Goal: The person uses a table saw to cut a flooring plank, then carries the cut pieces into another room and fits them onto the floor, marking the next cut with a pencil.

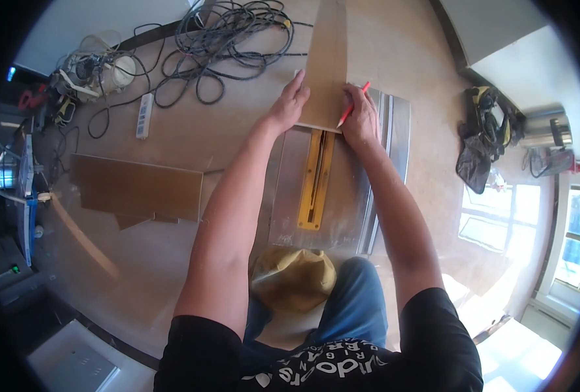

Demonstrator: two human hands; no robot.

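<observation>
A long tan board point(325, 59) lies across the far part of a steel saw table point(287, 196) with a yellow slotted insert point(305, 208). My left hand point(289, 104) grips the board's left edge near its close end. At the board's right corner, my right hand point(362, 116) holds a red pencil point(366, 87), its tip low by that corner and its fingers against the board. A metal rail point(381, 176) runs along the table's right side.
Tan panels point(136, 186) lie at left, near a white power strip point(144, 116). Coiled black cables point(211, 39) and a tool point(113, 72) are at upper left. Black-and-yellow gear point(486, 117) lies at right. A yellow cloth bundle point(293, 277) sits by my legs.
</observation>
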